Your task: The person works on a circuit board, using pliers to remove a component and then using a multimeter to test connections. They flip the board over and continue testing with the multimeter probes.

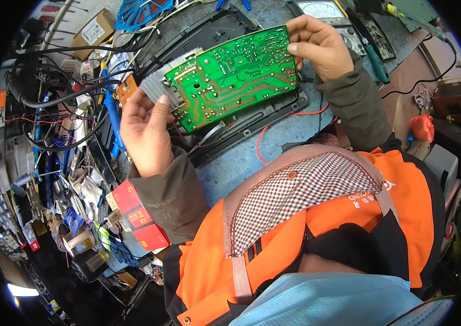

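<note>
A green circuit board (pixel 236 76) is held up between my two hands, its soldered track side facing me. My left hand (pixel 148 130) grips the lower left end, thumb and fingers on a finned silver heat sink (pixel 161 81) fixed at that edge. At the upper right corner my right hand (pixel 323 48) pinches the board between thumb and fingers. Beneath the board lies a black plastic housing (pixel 209 33), partly hidden by it. Thin wires and a round grey part (pixel 213 133) show just below the board's lower edge.
A blue-grey workbench (pixel 230 173) carries the housing. An analog multimeter (pixel 323 11), a green-handled screwdriver (pixel 376 62) and a red test lead (pixel 263 142) lie about. Tools and cables crowd the left side, with a red box (pixel 139 214) near my left forearm.
</note>
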